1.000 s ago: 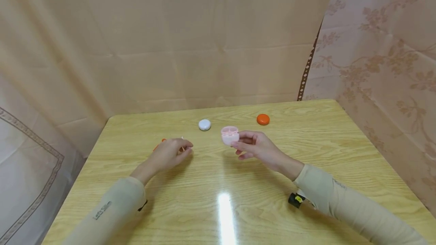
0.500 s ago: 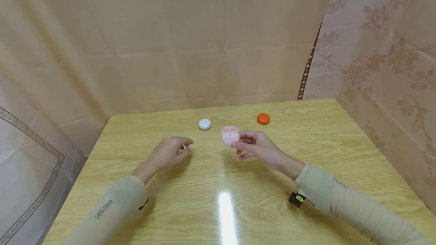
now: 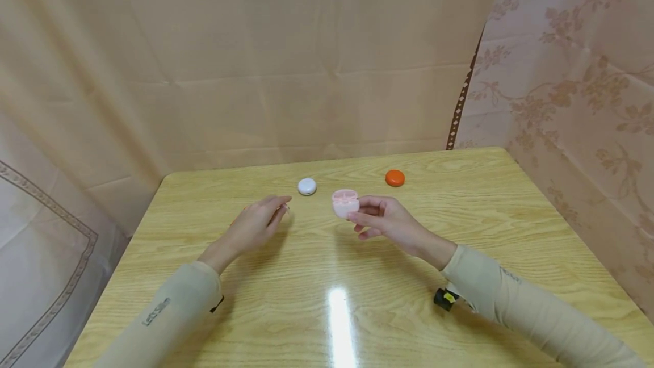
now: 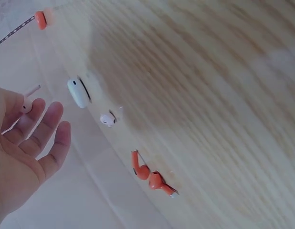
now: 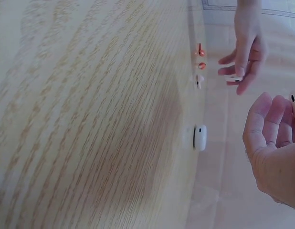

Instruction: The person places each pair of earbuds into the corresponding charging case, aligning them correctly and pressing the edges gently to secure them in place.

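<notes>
My left hand pinches a pale pink earbud between thumb and index finger, its stem sticking out past the fingertips. The other fingers are loosely bent. To its right, my right hand grips a pink earbud charging case between thumb and fingers, with the lid up. A second pale earbud lies on the table below my left hand. Beside it are two orange earbuds, one close against the other; in the head view my left hand mostly hides them.
At the back of the wooden table sits a closed white charging case. A closed orange case lies farther right. A beige curtain hangs behind the table's far edge, and a patterned one on the right.
My left hand has risen a little and moved slightly away from me, with the earbud between its fingertips. The right hand and the open pink case have stayed in place.
</notes>
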A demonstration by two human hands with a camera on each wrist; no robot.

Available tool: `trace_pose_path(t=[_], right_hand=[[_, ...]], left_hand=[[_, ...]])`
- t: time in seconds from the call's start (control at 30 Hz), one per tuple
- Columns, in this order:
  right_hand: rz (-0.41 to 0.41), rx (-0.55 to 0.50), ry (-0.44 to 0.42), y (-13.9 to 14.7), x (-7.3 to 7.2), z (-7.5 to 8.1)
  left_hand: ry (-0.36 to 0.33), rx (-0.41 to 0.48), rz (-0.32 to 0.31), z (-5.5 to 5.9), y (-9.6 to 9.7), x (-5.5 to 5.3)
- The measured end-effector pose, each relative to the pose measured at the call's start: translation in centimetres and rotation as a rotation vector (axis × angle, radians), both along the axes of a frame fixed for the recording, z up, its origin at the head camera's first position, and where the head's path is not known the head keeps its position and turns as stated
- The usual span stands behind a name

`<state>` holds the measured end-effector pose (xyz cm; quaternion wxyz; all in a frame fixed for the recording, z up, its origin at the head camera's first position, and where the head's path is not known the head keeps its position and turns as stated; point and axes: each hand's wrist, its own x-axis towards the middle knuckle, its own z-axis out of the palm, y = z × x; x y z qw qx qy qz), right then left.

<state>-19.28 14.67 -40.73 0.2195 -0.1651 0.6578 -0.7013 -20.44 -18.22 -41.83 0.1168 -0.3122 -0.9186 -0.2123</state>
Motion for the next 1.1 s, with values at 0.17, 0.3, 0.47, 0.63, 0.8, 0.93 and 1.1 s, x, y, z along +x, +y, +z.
trace_pose_path(t=[0.17,0.3,0.47,0.63,0.8,0.93,1.1], right_hand=[[0.001,0.004,0.000,0.0,0.0,0.1],[-0.001,0.007,-0.005,0.0,0.1,0.1],[-0.003,0.006,-0.010,0.0,0.1,0.1],[-0.005,0.008,-0.014,-0.1,0.0,0.1],[-0.006,0.011,-0.015,0.0,-0.1,0.2],[-0.008,0.011,-0.019,-0.1,0.0,0.3],[-0.010,0.012,-0.015,0.0,0.0,0.2]], left_hand=[[0.018,0.006,-0.012,0.5,0.4,0.0],[0.035,0.008,-0.033,0.9,0.7,0.1],[0.099,0.026,-0.054,1.0,1.2,0.0],[0.171,0.069,-0.107,0.9,1.6,-0.2],[0.218,0.116,-0.146,1.1,2.0,-0.3],[0.250,0.137,-0.171,1.2,2.3,-0.4],[0.288,0.154,-0.202,1.6,2.7,-0.3]])
